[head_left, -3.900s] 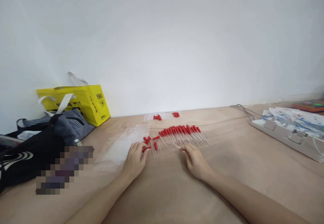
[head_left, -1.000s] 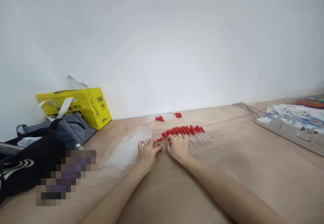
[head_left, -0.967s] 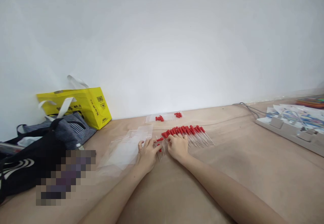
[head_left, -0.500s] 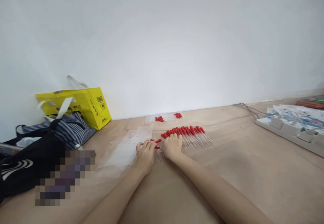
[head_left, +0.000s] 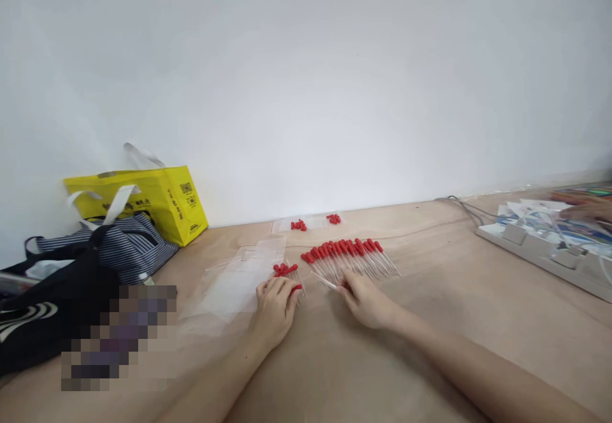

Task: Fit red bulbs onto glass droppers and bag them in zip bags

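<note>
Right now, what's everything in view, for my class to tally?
Yellow bag, blue-striped bag, black bag: one each, left.
Bottle: one, pale, left.
Masked item: one, purplish, left.
Sleeves: several, clear, centre left.
Bulbs: several, red, beyond left hand.
Tubes: many, clear, red-topped, centre.
Packet: one, clear and red, back.
Power strip: one, white, right.
Cables: several, grey, right.
Sheets: several, white and blue, right.
Stack: one, multicoloured, right edge.
Table: one, tan, beneath.
Wall: one, white, behind.
Another person's hand: one, right edge.
Left hand: one, bare, by bulbs.
Right hand: one, bare, holding loose tube.
</note>
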Demonstrator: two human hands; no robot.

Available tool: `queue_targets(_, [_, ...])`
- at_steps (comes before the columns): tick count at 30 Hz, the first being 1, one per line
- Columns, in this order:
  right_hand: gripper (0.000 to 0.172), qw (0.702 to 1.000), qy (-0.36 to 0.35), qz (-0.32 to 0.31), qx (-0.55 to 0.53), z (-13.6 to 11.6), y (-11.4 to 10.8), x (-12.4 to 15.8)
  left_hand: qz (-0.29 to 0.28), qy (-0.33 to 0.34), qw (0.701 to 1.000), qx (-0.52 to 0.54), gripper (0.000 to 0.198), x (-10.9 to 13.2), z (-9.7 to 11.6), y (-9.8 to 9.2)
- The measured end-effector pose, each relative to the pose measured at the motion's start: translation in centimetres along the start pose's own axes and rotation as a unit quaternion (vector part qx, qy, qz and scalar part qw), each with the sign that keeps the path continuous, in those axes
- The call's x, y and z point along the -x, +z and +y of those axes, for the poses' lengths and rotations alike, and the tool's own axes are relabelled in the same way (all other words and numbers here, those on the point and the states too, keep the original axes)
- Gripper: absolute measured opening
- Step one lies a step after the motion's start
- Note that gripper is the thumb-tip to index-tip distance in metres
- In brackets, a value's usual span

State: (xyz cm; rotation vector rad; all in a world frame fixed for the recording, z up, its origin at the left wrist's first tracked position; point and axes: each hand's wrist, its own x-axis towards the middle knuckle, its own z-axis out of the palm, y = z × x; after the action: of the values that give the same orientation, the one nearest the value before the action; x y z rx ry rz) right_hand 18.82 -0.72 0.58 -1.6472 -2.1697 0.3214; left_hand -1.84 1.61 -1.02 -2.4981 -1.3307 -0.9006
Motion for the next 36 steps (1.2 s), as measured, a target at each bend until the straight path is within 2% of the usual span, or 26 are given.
queue_targets(2, [0.018,0.99,-0.079,0.05,-0.107,1.4,0.3,1.3,-0.014,0.011,1.0,0.022,0.016,0.3,0.9,-0.1])
queue_targets(4, [0.023,0.977,-0.126,0.078,-0.152,2.2,0.7,2.0,-0.024,0.017,0.999,0.04,0.016,0.5,1.6,-0.2])
queue_targets(6, [0.027,0.973,-0.143,0.077,-0.161,2.2,1.2,2.4,-0.024,0.014,0.998,0.05,0.015,0.6,2.1,-0.3])
queue_targets(15, [0.033,0.975,-0.162,0.048,-0.143,1.1,1.7,2.4,-0.006,-0.003,0.998,0.066,0.016,0.6,2.1,-0.5])
queue_targets(19, [0.027,0.977,-0.155,0.072,-0.124,0.9,1.7,2.4,0.004,0.001,0.997,0.074,0.018,0.6,2.4,-0.6])
queue_targets(24, [0.025,0.978,-0.169,0.091,-0.08,0.8,1.7,2.4,0.012,0.031,0.995,0.092,0.018,0.8,2.5,-0.5])
queue_targets(30, [0.025,0.971,-0.226,0.077,0.019,1.4,1.1,2.4,-0.025,0.089,0.992,0.087,0.018,1.1,2.9,-0.8])
queue_targets(36, [0.022,0.968,-0.237,0.08,0.03,1.3,0.8,2.6,-0.035,0.112,0.989,0.086,0.017,1.3,3.2,-0.9])
